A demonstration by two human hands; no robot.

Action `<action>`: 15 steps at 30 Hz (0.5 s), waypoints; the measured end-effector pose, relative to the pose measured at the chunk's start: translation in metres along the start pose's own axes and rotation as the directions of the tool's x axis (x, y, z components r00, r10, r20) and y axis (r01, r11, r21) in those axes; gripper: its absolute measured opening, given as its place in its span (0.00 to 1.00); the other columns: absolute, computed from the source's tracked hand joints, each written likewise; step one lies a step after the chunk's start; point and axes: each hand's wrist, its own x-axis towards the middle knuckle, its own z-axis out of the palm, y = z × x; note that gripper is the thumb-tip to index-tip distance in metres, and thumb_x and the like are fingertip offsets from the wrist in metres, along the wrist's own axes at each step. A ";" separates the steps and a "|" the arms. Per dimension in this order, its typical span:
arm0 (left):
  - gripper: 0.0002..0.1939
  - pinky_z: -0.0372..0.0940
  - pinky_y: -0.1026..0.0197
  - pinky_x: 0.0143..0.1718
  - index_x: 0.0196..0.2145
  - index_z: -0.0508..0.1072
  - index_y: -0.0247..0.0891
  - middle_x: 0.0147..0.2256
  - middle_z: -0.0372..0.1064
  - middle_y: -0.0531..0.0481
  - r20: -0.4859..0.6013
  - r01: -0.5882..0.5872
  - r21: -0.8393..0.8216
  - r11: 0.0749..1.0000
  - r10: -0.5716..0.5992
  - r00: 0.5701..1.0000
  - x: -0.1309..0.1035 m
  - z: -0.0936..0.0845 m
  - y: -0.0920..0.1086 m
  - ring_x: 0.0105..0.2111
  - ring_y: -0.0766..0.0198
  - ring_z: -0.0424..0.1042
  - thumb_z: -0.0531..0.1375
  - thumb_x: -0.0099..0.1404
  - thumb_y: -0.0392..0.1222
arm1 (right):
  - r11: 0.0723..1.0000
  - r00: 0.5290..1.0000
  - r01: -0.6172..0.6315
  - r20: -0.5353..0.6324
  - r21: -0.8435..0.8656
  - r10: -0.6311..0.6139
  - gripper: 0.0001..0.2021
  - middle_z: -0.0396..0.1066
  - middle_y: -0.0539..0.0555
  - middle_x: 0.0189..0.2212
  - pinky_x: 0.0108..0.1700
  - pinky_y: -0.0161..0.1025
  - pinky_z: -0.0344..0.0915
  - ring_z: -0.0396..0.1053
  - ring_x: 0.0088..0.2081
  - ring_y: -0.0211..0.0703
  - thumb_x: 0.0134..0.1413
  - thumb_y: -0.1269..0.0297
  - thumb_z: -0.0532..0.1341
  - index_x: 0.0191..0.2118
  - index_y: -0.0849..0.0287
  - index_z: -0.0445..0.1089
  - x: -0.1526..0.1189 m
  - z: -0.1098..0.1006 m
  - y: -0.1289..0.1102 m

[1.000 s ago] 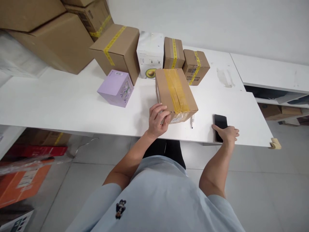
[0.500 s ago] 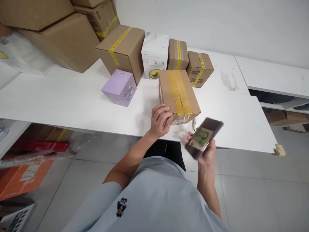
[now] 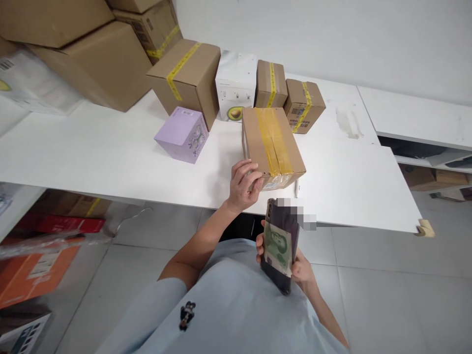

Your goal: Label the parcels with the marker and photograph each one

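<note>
A brown cardboard box (image 3: 258, 140) with wide yellow tape stands near the front edge of the white table (image 3: 354, 191). My left hand (image 3: 245, 186) rests on its near left corner, fingers bent against the cardboard. In front of the table, close to my body, my right hand (image 3: 300, 268) is wrapped round a dark phone (image 3: 283, 216), which has a green banknote (image 3: 278, 248) on the side facing me. A small white pen-like item (image 3: 297, 188) lies beside the box's near right corner.
A purple box (image 3: 180, 129) sits left of the taped box. Behind stand a large brown box (image 3: 206, 93), a white avocado box (image 3: 236, 86) and two small taped boxes (image 3: 263, 81) (image 3: 304, 105). Large cartons (image 3: 103, 64) fill the back left. An orange box (image 3: 40, 270) is low at left.
My right hand has brought the phone left and closer to my body, and turned it more upright. My left hand and the box are where they were.
</note>
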 end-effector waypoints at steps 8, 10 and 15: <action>0.04 0.72 0.48 0.50 0.42 0.68 0.42 0.43 0.69 0.46 0.027 0.028 0.033 0.999 -0.029 0.999 -0.003 0.001 0.000 0.51 0.56 0.70 0.55 0.71 0.42 | 0.881 0.972 0.176 -0.062 -0.439 -0.225 0.42 0.69 0.55 0.50 0.46 0.45 0.67 0.67 0.43 0.46 0.35 0.48 0.76 0.59 0.46 0.64 0.010 0.010 -0.021; 0.04 0.72 0.47 0.51 0.42 0.68 0.42 0.44 0.69 0.47 0.016 0.037 0.000 0.999 -0.037 0.999 -0.003 0.002 0.000 0.52 0.57 0.69 0.56 0.70 0.41 | 0.793 0.944 0.190 -0.113 -0.578 -0.309 0.41 0.67 0.55 0.52 0.51 0.46 0.66 0.67 0.48 0.48 0.37 0.54 0.77 0.59 0.45 0.62 0.014 0.013 -0.023; 0.03 0.73 0.48 0.50 0.41 0.68 0.43 0.43 0.70 0.48 -0.005 0.021 0.012 1.000 -0.021 1.000 -0.003 0.005 -0.001 0.51 0.58 0.70 0.57 0.70 0.39 | 0.624 0.908 0.130 -0.160 -0.771 -0.387 0.43 0.64 0.56 0.57 0.57 0.50 0.64 0.64 0.56 0.52 0.38 0.59 0.76 0.60 0.47 0.57 0.028 0.024 -0.025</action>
